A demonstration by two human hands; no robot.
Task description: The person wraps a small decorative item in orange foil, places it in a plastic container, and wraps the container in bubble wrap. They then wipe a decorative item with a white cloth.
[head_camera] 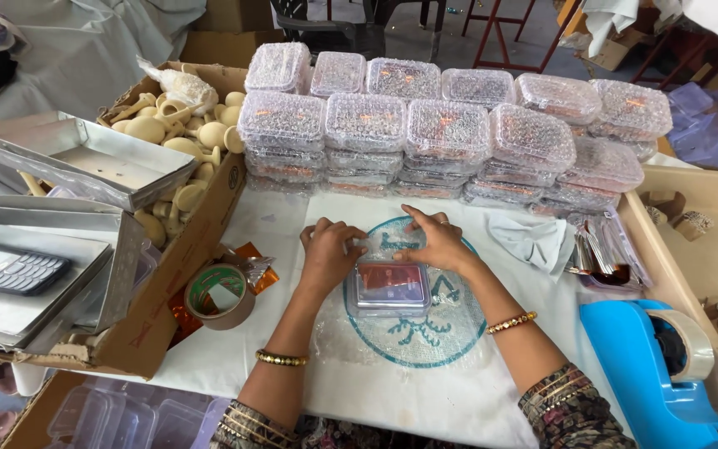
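Biggest first: the white cloth-covered table [425, 399] filled the frame, and stacks of bubble-wrapped boxes [450, 133] ran across the upper middle. A cardboard carton of cream wooden pieces [184, 141] sat upper left, metal trays [85, 166] left of it, one carrying a phone [10, 270]. A blue tape dispenser [658, 366] sat lower right, a brown tape roll [222, 295] centre-left.

At frame centre I saw a clear plastic box [388, 287] lying on a sheet of bubble wrap [413, 333]. My left hand [330, 254] pressed its left edge, fingers curled, gripping nothing closed. My right hand [434, 241] pinched the wrap's far flap down over the box.

I judged the step as the wrap fold, roughly mid-way. Next move would call for holding the flap taut while reaching for tape.
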